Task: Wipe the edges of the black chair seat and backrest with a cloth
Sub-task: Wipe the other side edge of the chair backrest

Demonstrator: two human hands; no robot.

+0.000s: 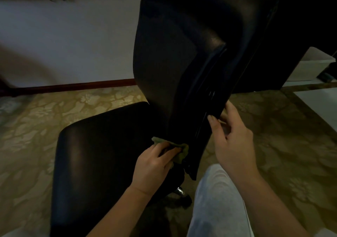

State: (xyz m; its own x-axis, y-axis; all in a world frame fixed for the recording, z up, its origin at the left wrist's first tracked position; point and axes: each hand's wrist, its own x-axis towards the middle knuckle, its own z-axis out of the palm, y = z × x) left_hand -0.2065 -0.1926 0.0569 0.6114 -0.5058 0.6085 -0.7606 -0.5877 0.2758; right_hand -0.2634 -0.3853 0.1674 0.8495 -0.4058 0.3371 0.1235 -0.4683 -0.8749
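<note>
Cloth half hidden in left hand's grip; right hand pinching dim backrest edge.

Both forearms reach forward. The left hand curls its fingers round a cloth; the right hand, thumb forward, seemingly pinches the backrest edge.

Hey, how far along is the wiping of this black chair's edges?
Done: nothing shows which edges are wiped. In hand: the left hand presses the crumpled green cloth against the lower edge of the black padded backrest while the right hand grips its side edge. Left: likely the upper backrest edges and the black cushioned seat.
</note>
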